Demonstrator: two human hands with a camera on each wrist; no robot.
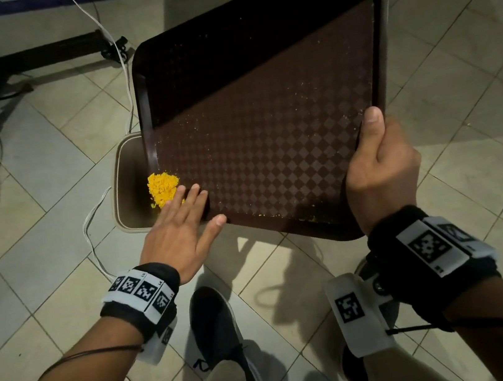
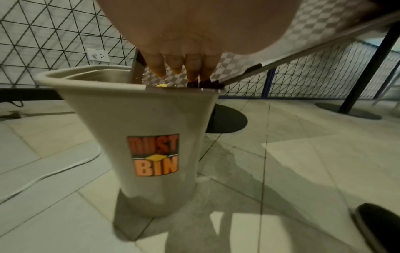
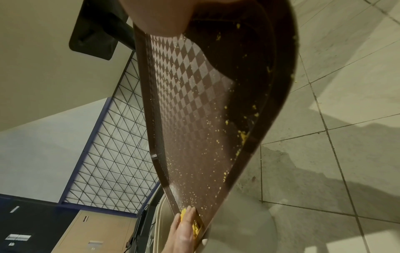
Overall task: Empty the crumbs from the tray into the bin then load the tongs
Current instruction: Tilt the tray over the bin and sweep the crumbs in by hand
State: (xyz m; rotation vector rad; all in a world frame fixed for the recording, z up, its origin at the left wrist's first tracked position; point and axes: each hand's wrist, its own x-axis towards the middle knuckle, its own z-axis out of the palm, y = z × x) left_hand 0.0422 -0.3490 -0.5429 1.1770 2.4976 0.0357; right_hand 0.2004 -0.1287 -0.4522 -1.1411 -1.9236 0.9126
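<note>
Brown checkered tray held tilted, its 8 o'clock corner over the beige bin. Right hand grip curled round the tray's 4 o'clock edge. Left hand flat, fingers straight, touching the yellow crumbs at that low corner.

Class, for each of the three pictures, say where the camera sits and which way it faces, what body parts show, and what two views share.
Head: looks down at the floor; tray, bin, left hand, right hand, both forearms and shoes.
Left wrist: low, along the fingers toward the bin.
Right wrist: along the tilted tray down to the crumbs; thumb base, far left hand.
Shared: crumbs at the tray's low corner.
</note>
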